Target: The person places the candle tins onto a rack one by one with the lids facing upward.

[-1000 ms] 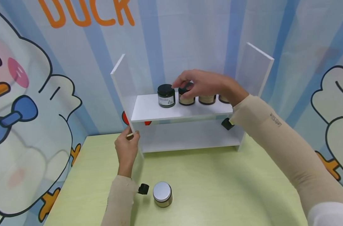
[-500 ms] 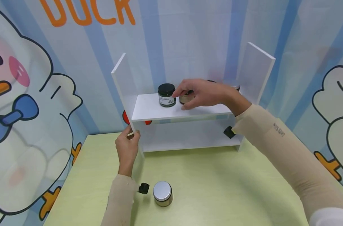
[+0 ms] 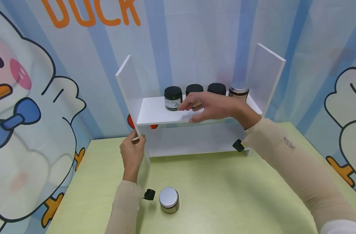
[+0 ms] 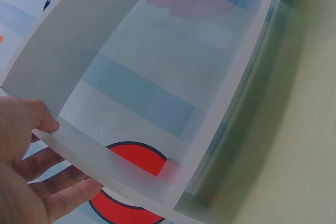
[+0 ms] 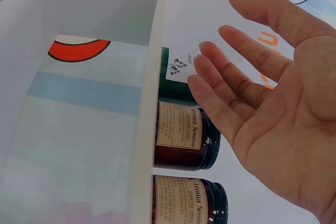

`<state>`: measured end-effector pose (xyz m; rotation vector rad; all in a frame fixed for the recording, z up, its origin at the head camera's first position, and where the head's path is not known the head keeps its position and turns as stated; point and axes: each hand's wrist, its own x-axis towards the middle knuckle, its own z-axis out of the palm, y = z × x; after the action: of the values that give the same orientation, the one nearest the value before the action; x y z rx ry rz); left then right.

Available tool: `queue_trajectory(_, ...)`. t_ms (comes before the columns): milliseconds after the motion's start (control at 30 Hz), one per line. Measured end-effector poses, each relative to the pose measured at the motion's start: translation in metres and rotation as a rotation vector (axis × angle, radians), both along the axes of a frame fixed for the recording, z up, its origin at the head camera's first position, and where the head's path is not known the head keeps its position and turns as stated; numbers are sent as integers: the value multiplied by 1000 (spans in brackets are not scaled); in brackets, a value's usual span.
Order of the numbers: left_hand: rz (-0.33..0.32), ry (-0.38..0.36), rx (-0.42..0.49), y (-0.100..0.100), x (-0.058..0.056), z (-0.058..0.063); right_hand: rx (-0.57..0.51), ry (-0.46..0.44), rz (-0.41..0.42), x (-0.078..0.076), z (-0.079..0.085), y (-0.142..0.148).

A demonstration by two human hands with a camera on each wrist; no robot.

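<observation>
My left hand [image 3: 132, 154] grips the left side panel of a white shelf [image 3: 153, 112], thumb on one face and fingers on the other in the left wrist view. Nothing is in my right hand [image 3: 214, 105], whose fingers are spread in the right wrist view, just in front of the upper board. Along that board stand a dark green jar [image 3: 172, 98] with a white label, two black-lidded amber candle jars [image 5: 181, 135] with tan labels, and a silver-lidded candle jar [image 3: 239, 91]. In the head view, my right hand partly hides the amber ones.
A second silver-lidded jar [image 3: 169, 200] stands on the pale green table [image 3: 213, 191], near my left forearm. The shelf's right side panel [image 3: 267, 78] rises above the board. Behind is a striped curtain [image 3: 189, 39] with duck drawings.
My right hand has moved down and toward me from over the jars, and their lids show again. The left hand keeps its grip on the side panel.
</observation>
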<state>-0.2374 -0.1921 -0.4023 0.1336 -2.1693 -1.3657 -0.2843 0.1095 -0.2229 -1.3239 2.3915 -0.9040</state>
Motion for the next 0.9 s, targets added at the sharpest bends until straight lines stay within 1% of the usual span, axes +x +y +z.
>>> queue_trajectory(267, 0, -7, -7, -1, 0, 0, -39, -17, 40, 7, -18, 2)
queue_trajectory(433, 1, 2, -15, -1, 0, -1, -59, -66, 52, 11, -29, 1)
queue_trajectory(633, 12, -9, -10, 0, 0, 1, -69, -104, 36, 16, -43, 0)
queue_trajectory(900, 10, -6, -11, 0, 1, 2, -69, -117, 83, 22, -65, -3)
